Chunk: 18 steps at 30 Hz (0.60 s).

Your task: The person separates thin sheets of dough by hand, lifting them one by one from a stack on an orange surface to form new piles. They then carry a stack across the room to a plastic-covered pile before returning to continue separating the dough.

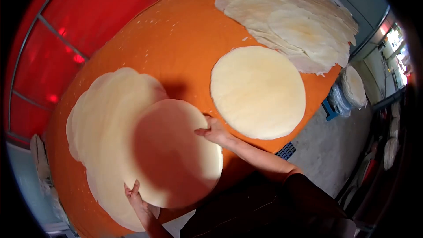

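A thin round pale sheet of dough [174, 150] lies on top of a spread stack of similar round sheets [105, 119] on an orange round table [176, 39]. My left hand [137, 200] grips the sheet's near edge at the bottom. My right hand [214, 131] holds its right edge with fingers curled on the rim. My shadow falls over the middle of the sheet. A single round sheet [257, 91] lies flat just right of my right hand.
A large overlapping pile of drier, whiter sheets [295, 22] covers the table's far right. A red panelled wall [88, 9] stands behind. On the concrete floor at right are a blue crate [329, 108] and another stack of sheets [354, 86].
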### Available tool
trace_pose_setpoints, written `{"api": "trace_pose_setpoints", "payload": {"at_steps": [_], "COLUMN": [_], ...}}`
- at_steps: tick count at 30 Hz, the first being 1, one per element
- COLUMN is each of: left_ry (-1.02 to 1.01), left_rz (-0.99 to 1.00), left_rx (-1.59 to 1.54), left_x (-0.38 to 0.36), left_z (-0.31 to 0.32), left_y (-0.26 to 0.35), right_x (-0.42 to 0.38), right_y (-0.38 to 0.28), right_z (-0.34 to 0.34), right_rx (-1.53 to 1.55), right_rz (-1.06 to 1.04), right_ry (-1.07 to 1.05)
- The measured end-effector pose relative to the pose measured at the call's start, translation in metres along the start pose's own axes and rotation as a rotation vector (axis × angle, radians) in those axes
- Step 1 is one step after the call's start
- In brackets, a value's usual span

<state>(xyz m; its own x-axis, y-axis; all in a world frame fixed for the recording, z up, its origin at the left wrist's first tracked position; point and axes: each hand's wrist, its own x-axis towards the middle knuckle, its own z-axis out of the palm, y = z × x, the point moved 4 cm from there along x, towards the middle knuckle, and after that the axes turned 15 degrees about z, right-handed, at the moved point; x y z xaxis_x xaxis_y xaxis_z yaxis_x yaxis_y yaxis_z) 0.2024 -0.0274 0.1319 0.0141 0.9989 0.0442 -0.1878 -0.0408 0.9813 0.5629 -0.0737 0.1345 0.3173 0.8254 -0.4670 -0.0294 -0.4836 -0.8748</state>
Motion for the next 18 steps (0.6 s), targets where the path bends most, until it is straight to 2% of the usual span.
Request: {"api": "trace_pose_setpoints", "payload": {"at_steps": [1, 4, 6, 8, 10, 12, 15, 17, 18], "left_ry": [-0.028, -0.022, -0.054, -0.142, -0.278, -0.465, -0.604, -0.531, -0.427], "left_rz": [0.043, 0.045, 0.055, 0.060, 0.064, 0.195, 0.380, 0.225, 0.011], "left_rx": [0.012, -0.108, -0.160, -0.235, -0.331, -0.111, 0.183, 0.053, -0.166], "left_x": [0.000, 0.003, 0.003, -0.002, -0.006, -0.027, -0.074, -0.090, -0.092], "left_z": [0.015, 0.086, 0.162, 0.216, 0.254, 0.322, 0.370, 0.380, 0.383], "left_y": [0.008, 0.015, 0.017, 0.001, -0.033, -0.032, -0.060, -0.081, -0.091], "right_x": [-0.003, 0.003, 0.013, -0.008, -0.016, -0.006, 0.033, 0.055, 0.060], "right_y": [-0.013, -0.035, -0.042, -0.067, -0.074, -0.056, 0.009, 0.055, 0.063], "right_z": [-0.015, -0.087, -0.152, -0.225, -0.288, -0.339, -0.404, -0.408, -0.408], "right_rx": [-0.168, 0.055, 0.078, -0.015, -0.068, 0.199, 0.165, 0.199, 0.215], "right_rz": [-0.011, -0.304, -0.329, -0.166, -0.116, -0.074, 0.085, 0.137, 0.152], "right_ry": [0.029, 0.075, 0.151, 0.218, 0.263, 0.149, 0.469, 0.242, 0.130]}}
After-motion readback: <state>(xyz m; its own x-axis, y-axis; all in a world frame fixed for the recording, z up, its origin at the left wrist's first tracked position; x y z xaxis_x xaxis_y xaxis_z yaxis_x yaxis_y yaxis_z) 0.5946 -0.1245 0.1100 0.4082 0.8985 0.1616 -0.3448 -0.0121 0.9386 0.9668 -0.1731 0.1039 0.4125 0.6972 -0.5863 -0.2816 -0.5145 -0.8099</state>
